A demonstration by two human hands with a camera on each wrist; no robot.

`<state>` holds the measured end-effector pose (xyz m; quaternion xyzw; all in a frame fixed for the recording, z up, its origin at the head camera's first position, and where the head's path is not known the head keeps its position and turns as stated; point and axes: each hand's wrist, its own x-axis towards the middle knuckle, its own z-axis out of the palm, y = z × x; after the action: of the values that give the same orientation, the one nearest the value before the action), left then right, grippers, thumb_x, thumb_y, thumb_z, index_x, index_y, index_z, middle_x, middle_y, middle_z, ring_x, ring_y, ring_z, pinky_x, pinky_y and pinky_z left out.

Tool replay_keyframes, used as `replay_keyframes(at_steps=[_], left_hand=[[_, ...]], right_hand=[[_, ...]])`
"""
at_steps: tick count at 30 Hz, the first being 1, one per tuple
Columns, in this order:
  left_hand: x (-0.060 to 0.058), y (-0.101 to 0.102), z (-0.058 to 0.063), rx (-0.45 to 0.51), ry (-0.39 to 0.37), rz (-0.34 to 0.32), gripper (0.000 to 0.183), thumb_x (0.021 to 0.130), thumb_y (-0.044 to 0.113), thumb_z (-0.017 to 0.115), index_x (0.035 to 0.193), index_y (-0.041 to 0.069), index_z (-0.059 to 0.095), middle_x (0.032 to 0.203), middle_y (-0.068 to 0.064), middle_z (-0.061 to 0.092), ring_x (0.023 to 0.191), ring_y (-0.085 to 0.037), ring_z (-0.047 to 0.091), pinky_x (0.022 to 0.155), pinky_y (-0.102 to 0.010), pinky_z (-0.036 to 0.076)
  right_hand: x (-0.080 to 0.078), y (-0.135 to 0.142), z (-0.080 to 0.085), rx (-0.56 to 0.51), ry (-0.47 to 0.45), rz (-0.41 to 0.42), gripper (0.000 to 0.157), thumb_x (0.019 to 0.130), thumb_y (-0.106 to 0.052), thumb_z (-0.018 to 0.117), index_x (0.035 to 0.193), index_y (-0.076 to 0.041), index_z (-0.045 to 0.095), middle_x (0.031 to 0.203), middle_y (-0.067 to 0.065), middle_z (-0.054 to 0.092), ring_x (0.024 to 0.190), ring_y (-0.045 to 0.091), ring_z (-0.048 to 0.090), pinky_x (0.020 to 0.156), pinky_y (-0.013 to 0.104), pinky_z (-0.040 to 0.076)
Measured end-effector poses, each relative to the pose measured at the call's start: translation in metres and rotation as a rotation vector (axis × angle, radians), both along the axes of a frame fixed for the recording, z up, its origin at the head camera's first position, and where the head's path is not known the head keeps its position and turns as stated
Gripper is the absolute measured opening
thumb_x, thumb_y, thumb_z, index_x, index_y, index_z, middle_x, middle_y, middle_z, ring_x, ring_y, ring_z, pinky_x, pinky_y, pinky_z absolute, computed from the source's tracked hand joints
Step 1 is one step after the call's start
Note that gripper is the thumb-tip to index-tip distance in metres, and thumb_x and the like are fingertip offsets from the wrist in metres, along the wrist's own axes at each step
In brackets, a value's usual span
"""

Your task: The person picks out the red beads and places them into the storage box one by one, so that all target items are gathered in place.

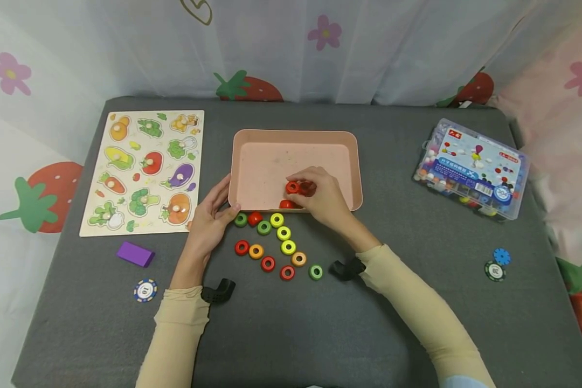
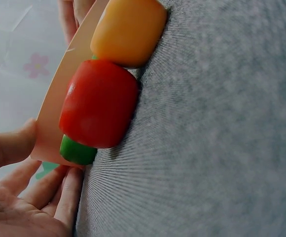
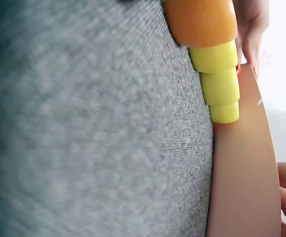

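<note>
My left hand [image 1: 210, 222] holds the pink tray [image 1: 267, 161] at its near left corner, the thumb at the rim and the other fingers along the outer side. Over the tray's near part, my right hand [image 1: 322, 196] pinches a red bead [image 1: 292, 187] between thumb and index finger. Something else dark red shows in the shade of that hand. Another red bead [image 1: 286, 204] lies inside by the near wall. In front of the tray lie several beads with holes, among them a yellow bead [image 1: 288, 247], an orange bead [image 1: 256, 251] and a green bead [image 1: 316, 272].
A vegetable puzzle board [image 1: 143, 172] lies left of the tray, with a purple block [image 1: 135, 254] and a poker chip [image 1: 145, 290] below it. Rightward are a clear plastic box [image 1: 472, 170] with a printed label, a blue disc [image 1: 501, 256] and a dark chip [image 1: 494, 271].
</note>
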<state>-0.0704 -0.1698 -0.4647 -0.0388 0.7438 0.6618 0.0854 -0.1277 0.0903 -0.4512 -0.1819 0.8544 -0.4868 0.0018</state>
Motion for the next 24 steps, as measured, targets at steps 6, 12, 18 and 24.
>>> replay_keyframes(at_steps=[6,12,18,24], left_hand=[[0.0,-0.001,-0.001,0.006,-0.004,-0.004,0.067,0.099,0.01,0.063,0.157,0.026,0.034,0.158,-0.002,0.042,0.137,-0.026,0.05,0.111,-0.043,0.038],[0.0,-0.001,0.0,0.008,-0.004,-0.005,0.067,0.099,0.01,0.063,0.157,0.027,0.035,0.158,-0.001,0.042,0.136,-0.026,0.051,0.108,-0.034,0.042],[0.0,-0.001,0.0,0.017,-0.009,-0.007,0.067,0.099,0.011,0.063,0.157,0.026,0.034,0.158,-0.001,0.042,0.135,-0.027,0.052,0.102,-0.026,0.045],[0.0,-0.001,-0.002,0.01,0.005,-0.009,0.066,0.099,0.011,0.062,0.157,0.025,0.034,0.158,-0.002,0.041,0.135,-0.029,0.052,0.103,-0.028,0.045]], right_hand=[[-0.003,0.0,-0.001,0.033,-0.016,-0.014,0.039,0.077,-0.012,0.087,0.114,-0.006,0.076,0.107,0.005,0.071,0.098,0.022,0.057,0.083,0.038,0.047],[-0.002,0.001,-0.001,0.04,-0.006,0.013,0.04,0.078,-0.012,0.086,0.116,-0.007,0.075,0.109,0.005,0.07,0.099,0.023,0.056,0.083,0.039,0.047],[0.007,0.0,0.001,0.002,0.063,0.106,0.036,0.079,-0.011,0.086,0.113,-0.007,0.075,0.104,0.007,0.069,0.094,0.029,0.055,0.08,0.042,0.047],[0.026,-0.009,0.012,0.025,0.091,0.26,0.037,0.082,-0.013,0.083,0.117,-0.008,0.073,0.106,0.009,0.069,0.097,0.026,0.057,0.085,0.042,0.049]])
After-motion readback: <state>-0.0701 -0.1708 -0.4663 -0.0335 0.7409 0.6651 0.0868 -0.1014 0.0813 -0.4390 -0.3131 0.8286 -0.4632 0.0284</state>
